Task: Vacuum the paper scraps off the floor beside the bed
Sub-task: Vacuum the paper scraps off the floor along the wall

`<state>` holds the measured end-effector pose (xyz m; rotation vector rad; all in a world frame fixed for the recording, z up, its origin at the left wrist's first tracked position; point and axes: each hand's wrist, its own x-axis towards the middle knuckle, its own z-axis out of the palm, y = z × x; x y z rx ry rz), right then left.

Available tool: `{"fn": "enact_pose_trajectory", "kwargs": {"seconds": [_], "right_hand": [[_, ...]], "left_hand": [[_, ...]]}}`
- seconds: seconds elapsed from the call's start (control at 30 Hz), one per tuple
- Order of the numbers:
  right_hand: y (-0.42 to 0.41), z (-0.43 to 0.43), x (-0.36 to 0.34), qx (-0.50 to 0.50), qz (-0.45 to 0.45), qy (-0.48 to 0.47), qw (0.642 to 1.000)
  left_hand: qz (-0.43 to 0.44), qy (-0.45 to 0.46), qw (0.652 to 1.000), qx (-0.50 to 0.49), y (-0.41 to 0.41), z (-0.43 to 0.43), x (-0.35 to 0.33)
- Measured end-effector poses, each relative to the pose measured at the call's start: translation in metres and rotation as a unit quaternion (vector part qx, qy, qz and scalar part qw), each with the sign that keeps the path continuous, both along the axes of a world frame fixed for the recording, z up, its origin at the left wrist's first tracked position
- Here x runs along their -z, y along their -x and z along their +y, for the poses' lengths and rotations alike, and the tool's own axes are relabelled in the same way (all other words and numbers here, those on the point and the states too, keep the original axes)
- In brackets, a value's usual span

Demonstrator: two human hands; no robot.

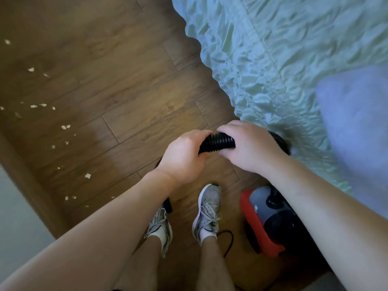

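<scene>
Both my hands grip a black ribbed vacuum hose [218,142] above the wooden floor [126,80]. My left hand [182,158] is closed around the hose's left part. My right hand [249,147] is closed around its right part, where the hose curves away behind my wrist. A red and grey vacuum cleaner body [266,219] stands on the floor below my right forearm, beside the bed. Several small white paper scraps [65,127] lie scattered on the floor to the left. The hose's nozzle end is hidden behind my left arm.
A bed with a pale green quilted cover [273,59] fills the upper right, with a lilac pillow [357,114] on it. My two feet in grey sneakers [207,211] stand below my hands. A black power cord [228,240] trails behind my right foot. A wooden baseboard [25,179] runs along the left.
</scene>
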<state>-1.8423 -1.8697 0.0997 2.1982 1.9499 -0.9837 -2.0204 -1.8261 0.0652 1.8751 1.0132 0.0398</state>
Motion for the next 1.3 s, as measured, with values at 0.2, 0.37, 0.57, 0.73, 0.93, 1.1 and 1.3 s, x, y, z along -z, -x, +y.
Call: {"fn": "enact_pose_trajectory", "kwargs": {"seconds": [0.2, 0.37, 0.57, 0.73, 0.93, 1.1, 1.3], "right_hand": [[-0.003, 0.005, -0.002, 0.003, 0.028, -0.012, 1.000], [-0.011, 0.004, -0.005, 0.010, 0.035, -0.032, 0.999], [-0.016, 0.001, -0.009, 0.041, 0.041, -0.043, 0.997], [-0.001, -0.002, -0.006, 0.045, 0.038, -0.073, 0.996], [0.015, -0.003, 0.004, 0.070, 0.046, -0.087, 0.993], [0.021, -0.005, 0.006, 0.066, 0.056, -0.092, 0.992], [0.022, -0.012, 0.007, 0.060, 0.072, -0.097, 0.991]], "left_hand": [[0.004, -0.021, 0.999, -0.045, 0.001, -0.001, -0.008], [0.002, -0.056, 0.994, -0.095, -0.005, -0.005, -0.013], [0.019, -0.085, 0.985, -0.147, -0.003, 0.000, -0.017], [0.037, -0.088, 0.982, -0.165, 0.013, 0.005, -0.015], [0.104, -0.050, 0.956, -0.270, 0.030, 0.001, -0.012], [0.134, 0.118, 0.891, -0.417, 0.035, -0.003, -0.004], [0.082, 0.268, 0.786, -0.551, 0.032, 0.008, 0.003]]}}
